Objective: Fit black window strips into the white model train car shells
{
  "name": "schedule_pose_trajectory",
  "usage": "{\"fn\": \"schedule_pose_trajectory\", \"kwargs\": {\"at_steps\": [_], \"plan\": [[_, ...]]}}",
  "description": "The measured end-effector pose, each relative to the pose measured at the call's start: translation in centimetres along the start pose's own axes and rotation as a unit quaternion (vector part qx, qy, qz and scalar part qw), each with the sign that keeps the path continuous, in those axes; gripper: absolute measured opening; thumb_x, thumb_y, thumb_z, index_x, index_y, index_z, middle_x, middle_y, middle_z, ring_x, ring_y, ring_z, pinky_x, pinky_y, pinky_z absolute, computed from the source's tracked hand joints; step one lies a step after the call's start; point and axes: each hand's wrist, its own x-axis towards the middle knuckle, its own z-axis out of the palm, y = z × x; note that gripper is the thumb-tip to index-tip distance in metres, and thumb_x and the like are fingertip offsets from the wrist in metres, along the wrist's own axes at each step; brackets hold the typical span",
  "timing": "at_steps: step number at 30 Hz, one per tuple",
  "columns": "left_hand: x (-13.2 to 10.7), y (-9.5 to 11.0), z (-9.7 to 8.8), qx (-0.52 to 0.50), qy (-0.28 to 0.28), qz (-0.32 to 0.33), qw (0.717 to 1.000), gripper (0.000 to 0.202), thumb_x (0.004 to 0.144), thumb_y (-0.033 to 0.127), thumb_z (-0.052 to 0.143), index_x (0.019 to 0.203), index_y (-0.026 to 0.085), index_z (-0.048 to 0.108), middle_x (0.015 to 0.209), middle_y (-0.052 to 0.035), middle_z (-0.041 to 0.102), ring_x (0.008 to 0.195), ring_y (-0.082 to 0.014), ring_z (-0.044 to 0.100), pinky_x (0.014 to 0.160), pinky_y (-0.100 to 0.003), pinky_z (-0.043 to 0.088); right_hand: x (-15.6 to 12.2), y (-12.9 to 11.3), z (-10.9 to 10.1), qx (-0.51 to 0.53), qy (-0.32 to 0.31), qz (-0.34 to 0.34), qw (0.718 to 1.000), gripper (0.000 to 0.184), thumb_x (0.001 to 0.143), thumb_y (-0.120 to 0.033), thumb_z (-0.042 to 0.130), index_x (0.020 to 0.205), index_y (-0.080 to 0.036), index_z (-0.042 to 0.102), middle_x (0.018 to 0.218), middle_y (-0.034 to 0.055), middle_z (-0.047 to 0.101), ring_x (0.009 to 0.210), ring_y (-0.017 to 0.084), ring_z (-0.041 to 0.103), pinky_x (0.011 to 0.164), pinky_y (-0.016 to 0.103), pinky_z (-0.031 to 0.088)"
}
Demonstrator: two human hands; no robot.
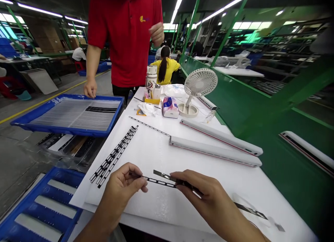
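Note:
My left hand (122, 190) pinches the left end of a thin black perforated strip (159, 181) just above the white table (156, 151). My right hand (206, 196) grips the same strip further right, together with a grey metal strip (161, 174) that runs under the palm and sticks out at the right (250, 210). A row of similar black strips (114, 155) lies to the left on the white sheet. Another long thin strip (148, 126) lies further back.
Two long white housings (216, 151) (221, 136) lie on the right. A small white fan (198, 87), tissue pack (170, 106) and bottle (151, 78) stand at the back. Blue trays (70, 113) (44, 207) sit left. A person in red (125, 37) stands behind; the green conveyor (273, 130) runs along the right.

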Motion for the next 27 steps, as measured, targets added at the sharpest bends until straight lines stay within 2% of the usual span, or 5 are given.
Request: {"fn": "schedule_pose_trajectory", "kwargs": {"at_steps": [4, 9, 15, 20, 27], "plan": [[0.7, -0.9, 0.6, -0.126, 0.039, -0.013, 0.991, 0.013, 0.073, 0.027, 0.069, 0.078, 0.015, 0.064, 0.070, -0.0016, 0.065, 0.064, -0.0107, 0.059, 0.062, -0.021, 0.042, 0.3, 0.5, -0.2, 0.042, 0.001, 0.056, 0.998, 0.017, 0.087, -0.026, 0.052, 0.100, -0.026, 0.063, 0.087, 0.0003, 0.068, 0.074, 0.015, 0.063, 0.062, 0.023, 0.051], [1.4, -1.6, 1.0, -0.215, 0.094, -0.010, 0.972, 0.014, 0.073, 0.024, 0.070, 0.081, 0.013, 0.067, 0.083, -0.0055, 0.068, 0.075, -0.0124, 0.062, 0.068, -0.022, 0.047, 1.1, 1.0, 0.4, 0.060, -0.013, 0.073, 0.995, 0.018, 0.087, -0.030, 0.053, 0.101, -0.027, 0.063, 0.089, 0.0004, 0.069, 0.077, 0.016, 0.065, 0.065, 0.023, 0.053], [1.7, -1.6, 1.0, -0.254, 0.111, -0.003, 0.961, 0.013, 0.074, 0.024, 0.069, 0.079, 0.013, 0.066, 0.082, -0.0069, 0.070, 0.076, -0.0144, 0.065, 0.074, -0.027, 0.052, 1.7, 0.7, 1.4, 0.001, 0.028, -0.011, 1.000, 0.021, 0.090, -0.023, 0.046, 0.106, -0.024, 0.059, 0.078, 0.0011, 0.065, 0.063, 0.013, 0.059, 0.054, 0.023, 0.048], [1.7, -1.7, 1.1, -0.269, 0.102, -0.001, 0.958, 0.013, 0.075, 0.024, 0.068, 0.080, 0.013, 0.065, 0.083, -0.0068, 0.071, 0.078, -0.0144, 0.066, 0.076, -0.028, 0.053, 1.6, 0.6, 1.6, -0.065, 0.080, -0.100, 0.990, 0.029, 0.089, -0.012, 0.046, 0.115, -0.021, 0.055, 0.086, 0.0053, 0.063, 0.071, 0.014, 0.059, 0.059, 0.025, 0.047], [1.4, -0.8, 1.6, -0.259, 0.078, 0.020, 0.963, 0.019, 0.075, 0.027, 0.068, 0.089, 0.014, 0.065, 0.093, -0.0076, 0.069, 0.090, -0.0189, 0.064, 0.085, -0.034, 0.050, 1.8, -0.5, 1.5, -0.033, 0.092, -0.110, 0.989, 0.029, 0.088, -0.013, 0.048, 0.113, -0.023, 0.057, 0.084, 0.0054, 0.064, 0.069, 0.014, 0.059, 0.059, 0.025, 0.048]]}}
